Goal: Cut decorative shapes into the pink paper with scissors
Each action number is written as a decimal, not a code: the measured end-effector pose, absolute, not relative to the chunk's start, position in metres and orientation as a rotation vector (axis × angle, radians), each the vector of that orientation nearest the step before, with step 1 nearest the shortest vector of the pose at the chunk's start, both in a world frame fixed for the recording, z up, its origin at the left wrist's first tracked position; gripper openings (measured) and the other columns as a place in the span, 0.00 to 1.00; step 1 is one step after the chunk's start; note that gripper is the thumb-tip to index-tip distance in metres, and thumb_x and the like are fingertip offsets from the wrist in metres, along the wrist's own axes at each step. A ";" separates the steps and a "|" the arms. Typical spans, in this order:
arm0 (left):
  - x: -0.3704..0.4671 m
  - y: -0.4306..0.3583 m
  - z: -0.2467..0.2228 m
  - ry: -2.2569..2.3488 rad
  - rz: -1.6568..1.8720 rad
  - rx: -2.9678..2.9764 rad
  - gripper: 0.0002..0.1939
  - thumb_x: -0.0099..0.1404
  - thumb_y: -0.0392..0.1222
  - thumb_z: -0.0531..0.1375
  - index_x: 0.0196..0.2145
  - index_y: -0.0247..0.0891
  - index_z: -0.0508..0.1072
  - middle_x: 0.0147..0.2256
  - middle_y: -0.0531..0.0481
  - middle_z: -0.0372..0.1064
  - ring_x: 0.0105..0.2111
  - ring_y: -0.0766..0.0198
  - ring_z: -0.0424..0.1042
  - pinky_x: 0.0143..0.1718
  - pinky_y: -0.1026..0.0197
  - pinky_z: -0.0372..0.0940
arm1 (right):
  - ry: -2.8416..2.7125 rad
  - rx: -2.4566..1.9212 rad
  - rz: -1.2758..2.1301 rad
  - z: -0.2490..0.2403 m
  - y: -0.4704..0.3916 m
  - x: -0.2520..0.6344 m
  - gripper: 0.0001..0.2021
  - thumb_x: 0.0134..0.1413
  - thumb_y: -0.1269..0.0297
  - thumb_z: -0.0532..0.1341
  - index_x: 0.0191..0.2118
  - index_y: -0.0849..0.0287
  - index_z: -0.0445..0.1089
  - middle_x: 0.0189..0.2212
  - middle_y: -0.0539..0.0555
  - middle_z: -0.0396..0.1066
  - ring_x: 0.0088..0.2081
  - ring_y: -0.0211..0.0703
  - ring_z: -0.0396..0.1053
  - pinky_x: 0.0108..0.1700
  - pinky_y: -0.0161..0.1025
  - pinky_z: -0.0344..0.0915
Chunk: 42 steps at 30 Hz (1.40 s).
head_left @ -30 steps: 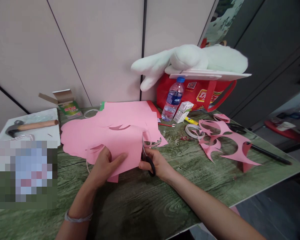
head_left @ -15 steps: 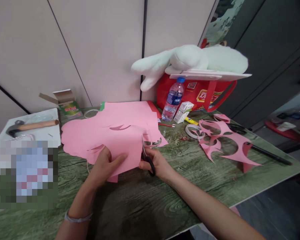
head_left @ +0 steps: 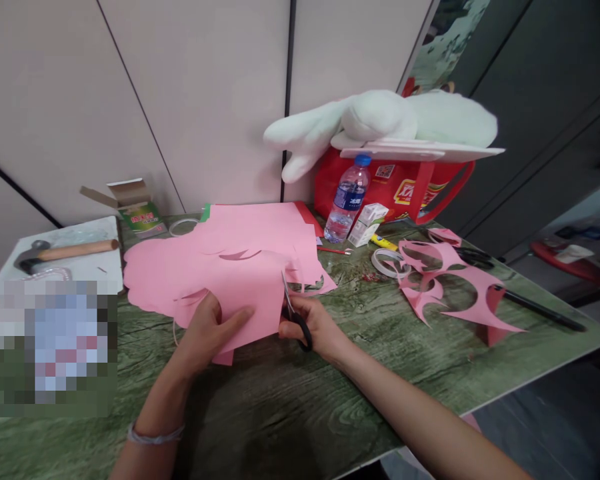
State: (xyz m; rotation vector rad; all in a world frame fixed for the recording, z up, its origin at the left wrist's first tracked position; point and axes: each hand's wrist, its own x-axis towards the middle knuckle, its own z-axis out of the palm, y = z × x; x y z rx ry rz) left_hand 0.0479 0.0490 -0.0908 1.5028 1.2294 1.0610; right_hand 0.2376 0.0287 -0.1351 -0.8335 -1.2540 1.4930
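Note:
My left hand (head_left: 211,333) grips a large sheet of pink paper (head_left: 240,280), thumb on top and fingers partly hidden beneath it. The sheet has a scalloped left edge and a curved slit near its middle. Black-handled scissors (head_left: 300,328) sit in my right hand (head_left: 320,327), fingers through the loops. Their blades lie at the sheet's right edge, pointing away from me. More pink paper, with ragged cut edges, lies beneath and behind the sheet.
Pink paper scraps (head_left: 460,280), a tape roll (head_left: 390,263) and a black pen-like stick (head_left: 545,310) lie right. A water bottle (head_left: 347,203) and small carton (head_left: 367,225) stand before a red bag (head_left: 405,187). A hammer (head_left: 70,251) rests on a white board at left.
The scissors' blades have shifted very slightly at the paper's right edge. My left hand keeps its hold, and the rest of the scene looks the same.

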 end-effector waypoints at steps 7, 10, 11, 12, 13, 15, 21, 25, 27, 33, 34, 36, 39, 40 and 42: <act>0.044 0.048 -0.094 1.349 0.998 1.532 0.14 0.49 0.46 0.68 0.23 0.39 0.66 0.18 0.59 0.55 0.19 0.69 0.55 0.17 0.65 0.50 | -1.276 -0.824 1.484 -0.133 0.028 0.238 0.17 0.35 0.56 0.73 0.27 0.61 0.68 0.19 0.45 0.64 0.21 0.32 0.58 0.24 0.32 0.56; 0.044 0.047 -0.091 1.325 0.989 1.571 0.14 0.51 0.48 0.66 0.26 0.39 0.66 0.18 0.60 0.53 0.19 0.69 0.54 0.17 0.65 0.50 | -1.278 -0.857 1.475 -0.133 0.028 0.237 0.17 0.36 0.56 0.72 0.26 0.61 0.67 0.17 0.45 0.64 0.20 0.32 0.57 0.22 0.31 0.55; 0.044 0.047 -0.090 1.318 0.982 1.573 0.14 0.51 0.48 0.66 0.26 0.38 0.66 0.18 0.60 0.53 0.19 0.69 0.54 0.17 0.65 0.50 | -1.281 -0.872 1.469 -0.132 0.027 0.237 0.17 0.36 0.56 0.72 0.26 0.61 0.67 0.17 0.45 0.64 0.19 0.32 0.58 0.22 0.31 0.56; 0.044 0.047 -0.090 1.316 0.973 1.573 0.14 0.52 0.49 0.65 0.27 0.38 0.66 0.18 0.60 0.53 0.19 0.69 0.54 0.17 0.65 0.50 | -1.282 -0.885 1.465 -0.132 0.027 0.237 0.17 0.36 0.55 0.72 0.26 0.61 0.67 0.17 0.45 0.64 0.19 0.32 0.58 0.21 0.31 0.56; 0.044 0.047 -0.089 1.318 0.963 1.573 0.14 0.52 0.49 0.65 0.27 0.38 0.66 0.19 0.60 0.54 0.19 0.69 0.55 0.17 0.65 0.51 | -1.282 -0.897 1.463 -0.132 0.027 0.236 0.17 0.37 0.55 0.72 0.25 0.61 0.67 0.17 0.45 0.64 0.19 0.32 0.58 0.21 0.31 0.57; 0.044 0.047 -0.088 1.330 0.945 1.568 0.14 0.51 0.49 0.65 0.28 0.38 0.66 0.19 0.59 0.55 0.19 0.69 0.55 0.18 0.65 0.51 | -1.274 -0.910 1.466 -0.131 0.026 0.236 0.16 0.37 0.56 0.72 0.25 0.61 0.67 0.17 0.45 0.64 0.19 0.32 0.60 0.21 0.31 0.58; 0.042 0.049 -0.089 1.349 0.919 1.559 0.15 0.51 0.51 0.65 0.27 0.38 0.66 0.19 0.60 0.56 0.19 0.70 0.54 0.17 0.65 0.50 | -1.255 -0.941 1.481 -0.129 0.026 0.236 0.17 0.34 0.55 0.72 0.24 0.61 0.68 0.15 0.43 0.61 0.17 0.31 0.59 0.20 0.30 0.61; 0.040 0.050 -0.091 1.378 0.935 1.531 0.16 0.49 0.50 0.67 0.24 0.39 0.64 0.20 0.58 0.58 0.19 0.70 0.54 0.16 0.65 0.49 | -1.246 -0.941 1.487 -0.129 0.027 0.236 0.18 0.34 0.53 0.73 0.23 0.61 0.68 0.14 0.43 0.61 0.17 0.31 0.59 0.20 0.30 0.61; 0.039 0.050 -0.091 1.398 0.985 1.518 0.18 0.47 0.48 0.68 0.20 0.40 0.62 0.19 0.59 0.55 0.19 0.71 0.52 0.16 0.66 0.47 | -1.239 -0.934 1.479 -0.130 0.026 0.236 0.18 0.33 0.53 0.73 0.23 0.60 0.68 0.14 0.43 0.61 0.16 0.30 0.58 0.19 0.31 0.61; 0.038 0.052 -0.089 1.369 1.106 1.539 0.20 0.43 0.44 0.70 0.16 0.41 0.59 0.17 0.61 0.49 0.18 0.71 0.48 0.15 0.65 0.45 | -1.238 -0.917 1.485 -0.131 0.026 0.235 0.18 0.34 0.52 0.72 0.23 0.60 0.68 0.15 0.43 0.61 0.16 0.30 0.56 0.20 0.32 0.62; 0.038 0.053 -0.088 1.350 1.117 1.553 0.20 0.44 0.44 0.70 0.17 0.41 0.59 0.17 0.61 0.49 0.18 0.70 0.49 0.16 0.65 0.46 | -1.239 -0.918 1.484 -0.131 0.027 0.235 0.18 0.35 0.52 0.72 0.23 0.61 0.68 0.15 0.43 0.61 0.16 0.29 0.56 0.20 0.32 0.62; 0.038 0.053 -0.087 1.300 1.128 1.582 0.18 0.46 0.44 0.69 0.18 0.41 0.61 0.17 0.61 0.49 0.18 0.70 0.50 0.16 0.65 0.48 | -1.245 -0.924 1.479 -0.132 0.027 0.235 0.18 0.35 0.52 0.71 0.24 0.61 0.68 0.15 0.43 0.60 0.16 0.29 0.57 0.20 0.31 0.62; 0.037 0.053 -0.085 1.247 1.117 1.604 0.15 0.49 0.45 0.67 0.21 0.41 0.63 0.18 0.60 0.52 0.19 0.69 0.54 0.17 0.65 0.51 | -1.259 -0.937 1.477 -0.131 0.026 0.235 0.18 0.36 0.52 0.71 0.25 0.61 0.68 0.15 0.43 0.61 0.16 0.30 0.58 0.19 0.31 0.61; 0.037 0.053 -0.085 1.242 1.108 1.604 0.14 0.50 0.45 0.67 0.22 0.41 0.64 0.18 0.60 0.53 0.19 0.69 0.55 0.18 0.65 0.52 | -1.262 -0.938 1.476 -0.131 0.026 0.236 0.18 0.36 0.52 0.71 0.25 0.61 0.68 0.15 0.43 0.61 0.16 0.30 0.58 0.18 0.30 0.60; 0.037 0.052 -0.085 1.241 1.097 1.590 0.14 0.50 0.44 0.67 0.24 0.40 0.65 0.19 0.60 0.54 0.19 0.69 0.56 0.17 0.66 0.52 | -1.264 -0.941 1.474 -0.129 0.026 0.236 0.18 0.36 0.52 0.71 0.25 0.61 0.68 0.15 0.44 0.62 0.16 0.30 0.59 0.18 0.29 0.59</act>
